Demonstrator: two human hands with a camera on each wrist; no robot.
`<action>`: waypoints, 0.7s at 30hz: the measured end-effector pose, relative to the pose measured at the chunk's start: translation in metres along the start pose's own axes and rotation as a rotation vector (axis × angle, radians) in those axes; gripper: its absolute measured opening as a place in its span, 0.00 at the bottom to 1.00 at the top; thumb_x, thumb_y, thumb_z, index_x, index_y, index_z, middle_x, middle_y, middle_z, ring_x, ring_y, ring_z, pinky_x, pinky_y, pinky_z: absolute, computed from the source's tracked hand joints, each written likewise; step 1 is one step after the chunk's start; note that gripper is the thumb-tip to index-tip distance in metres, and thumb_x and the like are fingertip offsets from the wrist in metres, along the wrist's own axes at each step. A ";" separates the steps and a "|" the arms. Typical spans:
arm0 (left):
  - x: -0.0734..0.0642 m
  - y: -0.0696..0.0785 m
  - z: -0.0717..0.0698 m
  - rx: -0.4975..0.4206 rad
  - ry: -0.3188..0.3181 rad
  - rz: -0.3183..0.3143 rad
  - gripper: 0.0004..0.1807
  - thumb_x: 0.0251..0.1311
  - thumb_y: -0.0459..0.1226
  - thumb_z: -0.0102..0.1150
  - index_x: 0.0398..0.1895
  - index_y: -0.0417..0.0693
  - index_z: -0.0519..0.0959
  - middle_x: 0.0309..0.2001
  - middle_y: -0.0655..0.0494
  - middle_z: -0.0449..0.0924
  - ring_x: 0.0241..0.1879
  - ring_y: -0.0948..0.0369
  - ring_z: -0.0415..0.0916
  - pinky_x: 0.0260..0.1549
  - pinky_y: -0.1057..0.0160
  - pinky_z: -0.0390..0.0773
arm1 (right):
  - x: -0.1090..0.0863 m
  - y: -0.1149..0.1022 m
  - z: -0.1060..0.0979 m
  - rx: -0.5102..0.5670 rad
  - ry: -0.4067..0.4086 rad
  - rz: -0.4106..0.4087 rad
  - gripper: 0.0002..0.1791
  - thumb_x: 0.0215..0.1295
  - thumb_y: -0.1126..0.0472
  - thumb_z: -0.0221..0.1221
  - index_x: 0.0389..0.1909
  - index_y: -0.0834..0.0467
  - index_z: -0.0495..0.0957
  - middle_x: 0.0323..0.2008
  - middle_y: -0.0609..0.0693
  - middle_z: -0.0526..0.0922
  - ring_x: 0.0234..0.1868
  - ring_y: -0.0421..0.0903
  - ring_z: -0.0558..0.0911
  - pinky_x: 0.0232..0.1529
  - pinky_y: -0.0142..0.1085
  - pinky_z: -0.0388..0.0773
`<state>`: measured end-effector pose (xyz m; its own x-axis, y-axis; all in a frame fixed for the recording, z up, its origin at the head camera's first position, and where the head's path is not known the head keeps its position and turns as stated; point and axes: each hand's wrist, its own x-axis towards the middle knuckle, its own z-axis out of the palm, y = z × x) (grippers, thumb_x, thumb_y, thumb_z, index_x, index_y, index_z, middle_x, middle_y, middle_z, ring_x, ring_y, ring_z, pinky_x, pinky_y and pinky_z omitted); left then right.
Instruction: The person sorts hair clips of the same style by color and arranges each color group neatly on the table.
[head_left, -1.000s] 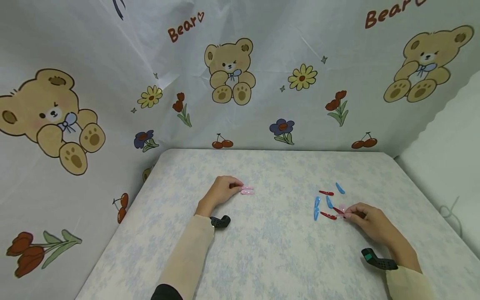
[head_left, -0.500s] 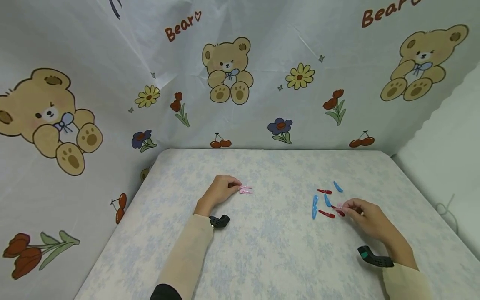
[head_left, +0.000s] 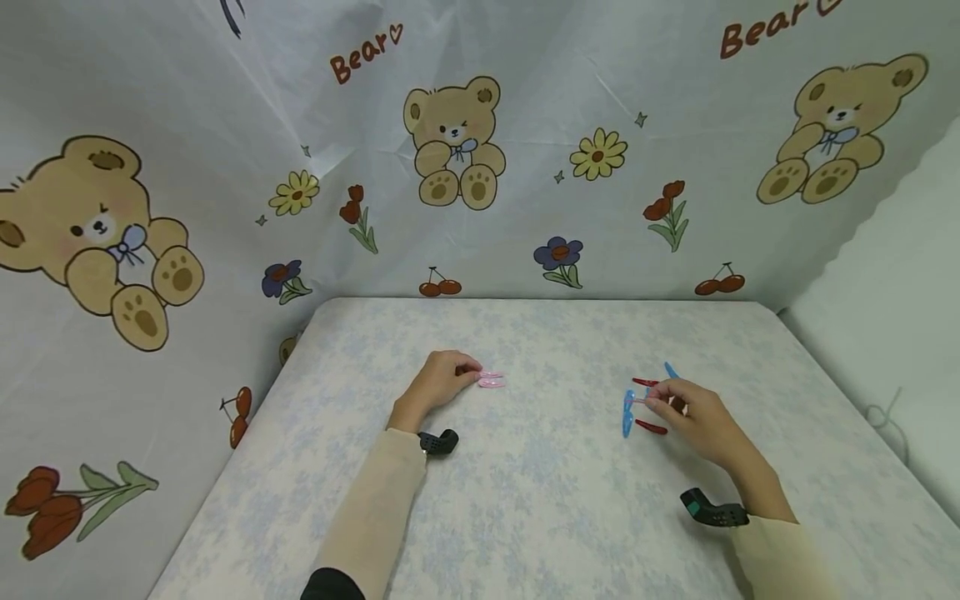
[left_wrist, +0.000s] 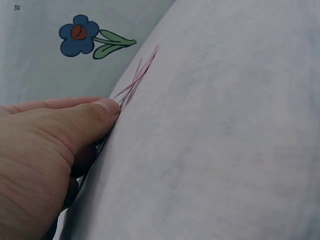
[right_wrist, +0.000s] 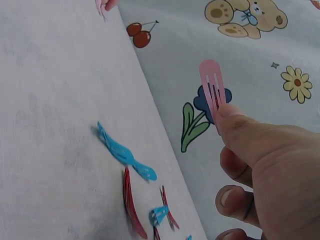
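Observation:
My left hand (head_left: 444,380) rests at the table's middle left. Its thumb and forefinger pinch the end of a pink hair clip (left_wrist: 136,80); another pink hair clip (head_left: 492,385) lies right beside it. Over on the right, my right hand (head_left: 696,418) pinches a pink snap hair clip (right_wrist: 212,82) between thumb and fingertips, held up off the table. Below that hand lie blue hair clips (right_wrist: 120,152) and red hair clips (right_wrist: 131,207), partly hidden by it in the head view.
The table (head_left: 525,500) has a pale blue mottled cover. Behind it hangs a cloth (head_left: 525,167) printed with bears and flowers. A white wall (head_left: 885,333) with a thin cord (head_left: 888,417) stands at the right.
The right hand has picked a pink hair clip out of the group, lifted it and moved left over the blue and red clips. The left hand stays in place.

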<state>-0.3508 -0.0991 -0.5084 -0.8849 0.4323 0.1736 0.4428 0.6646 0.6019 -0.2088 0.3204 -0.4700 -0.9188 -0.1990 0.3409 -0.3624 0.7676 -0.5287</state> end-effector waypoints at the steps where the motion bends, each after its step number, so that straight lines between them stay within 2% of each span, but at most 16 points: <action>1: -0.001 0.000 0.000 -0.001 -0.002 -0.001 0.08 0.67 0.43 0.64 0.46 0.58 0.88 0.40 0.64 0.85 0.37 0.67 0.76 0.43 0.62 0.78 | 0.003 -0.003 0.001 0.000 -0.005 -0.006 0.02 0.72 0.58 0.61 0.39 0.51 0.80 0.30 0.44 0.78 0.29 0.36 0.71 0.25 0.30 0.69; 7: -0.001 0.001 0.000 0.004 0.002 -0.004 0.08 0.67 0.43 0.64 0.46 0.58 0.88 0.40 0.64 0.85 0.36 0.66 0.76 0.43 0.62 0.77 | 0.025 -0.024 0.007 0.011 -0.007 -0.037 0.02 0.72 0.58 0.60 0.40 0.51 0.81 0.31 0.45 0.78 0.29 0.37 0.71 0.25 0.30 0.69; 14: 0.000 0.001 0.001 0.006 0.005 -0.001 0.08 0.67 0.42 0.64 0.46 0.59 0.87 0.40 0.64 0.84 0.36 0.66 0.76 0.43 0.62 0.77 | 0.047 -0.039 0.019 0.067 0.003 -0.056 0.03 0.72 0.57 0.60 0.39 0.51 0.82 0.32 0.44 0.79 0.28 0.39 0.72 0.26 0.31 0.70; 21: 0.000 0.000 0.001 0.008 -0.008 -0.012 0.08 0.67 0.43 0.63 0.46 0.60 0.87 0.40 0.65 0.84 0.36 0.66 0.75 0.43 0.63 0.77 | 0.060 -0.059 0.039 0.116 -0.045 0.010 0.06 0.72 0.53 0.60 0.40 0.50 0.82 0.33 0.45 0.80 0.30 0.43 0.73 0.27 0.32 0.71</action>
<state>-0.3509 -0.0988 -0.5094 -0.8888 0.4294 0.1603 0.4337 0.6748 0.5972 -0.2485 0.2397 -0.4487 -0.9277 -0.2202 0.3013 -0.3660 0.6946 -0.6193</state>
